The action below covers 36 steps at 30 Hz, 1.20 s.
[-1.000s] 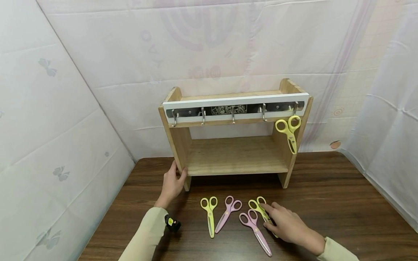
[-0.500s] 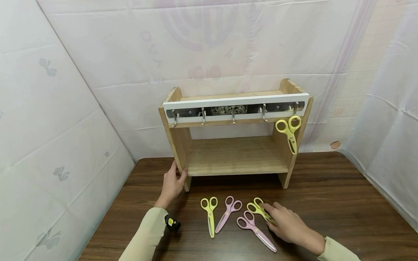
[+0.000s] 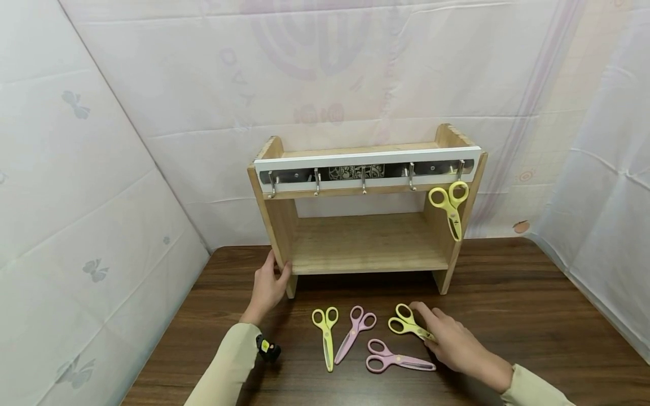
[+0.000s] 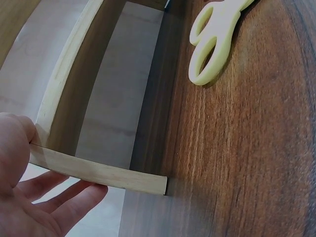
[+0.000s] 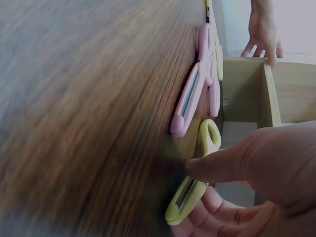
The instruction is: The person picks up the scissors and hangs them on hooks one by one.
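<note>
My left hand (image 3: 269,286) grips the lower left side panel of a small wooden shelf (image 3: 368,242), its thumb in front and fingers on the outer face (image 4: 79,200). On the table, my right hand (image 3: 454,341) pinches yellow scissors (image 3: 408,324) by the blade end; the right wrist view shows the thumb (image 5: 212,167) on one side and fingers behind. Pink scissors (image 3: 393,359) lie just in front of them. Further left are another pink pair (image 3: 354,334) and another yellow pair (image 3: 326,335), both with handles toward the shelf.
A white rail with several metal hooks (image 3: 363,179) runs across the shelf's upper front. Yellow scissors (image 3: 452,208) hang from its rightmost hook. The dark wood table (image 3: 528,304) is bordered by patterned cloth walls (image 3: 127,237) at the back and sides.
The yellow scissors at my right hand have turned to lie more sideways. The pink pair beside them has swung round, its tip now pointing right. My left hand stays on the shelf.
</note>
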Each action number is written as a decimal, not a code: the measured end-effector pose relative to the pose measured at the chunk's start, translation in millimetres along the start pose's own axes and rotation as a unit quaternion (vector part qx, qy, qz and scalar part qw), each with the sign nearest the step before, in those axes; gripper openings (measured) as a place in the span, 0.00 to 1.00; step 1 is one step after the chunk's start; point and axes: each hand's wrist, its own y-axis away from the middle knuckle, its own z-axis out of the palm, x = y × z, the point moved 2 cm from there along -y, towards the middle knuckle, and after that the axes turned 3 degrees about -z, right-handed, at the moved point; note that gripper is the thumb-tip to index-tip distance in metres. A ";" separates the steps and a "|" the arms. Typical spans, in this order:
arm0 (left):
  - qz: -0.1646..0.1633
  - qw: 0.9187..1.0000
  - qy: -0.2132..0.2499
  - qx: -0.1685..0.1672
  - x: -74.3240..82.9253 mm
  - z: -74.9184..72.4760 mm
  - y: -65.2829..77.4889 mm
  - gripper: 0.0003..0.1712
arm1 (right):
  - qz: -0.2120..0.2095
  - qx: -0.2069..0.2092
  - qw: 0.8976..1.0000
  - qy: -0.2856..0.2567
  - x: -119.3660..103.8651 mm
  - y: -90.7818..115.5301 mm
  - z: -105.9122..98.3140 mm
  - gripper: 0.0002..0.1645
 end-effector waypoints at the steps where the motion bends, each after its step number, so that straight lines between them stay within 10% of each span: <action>1: 0.000 1.000 -0.001 0.000 0.0 -0.1 0.2 0.26 | -0.005 0.005 1.000 -0.004 1.0 -0.2 -0.4 0.47; 7: 0.000 1.000 -0.002 0.002 0.3 -0.4 1.0 0.26 | -0.032 0.052 0.998 -0.021 8.8 -0.5 -3.1 0.45; 15: -0.003 1.000 0.001 0.001 0.4 -0.4 0.7 0.27 | 0.020 0.051 0.998 0.012 18.6 0.5 -6.7 0.19; 36: -0.006 1.000 0.000 0.001 0.6 -0.3 0.1 0.26 | 0.043 0.037 0.997 0.044 28.0 6.2 -10.4 0.16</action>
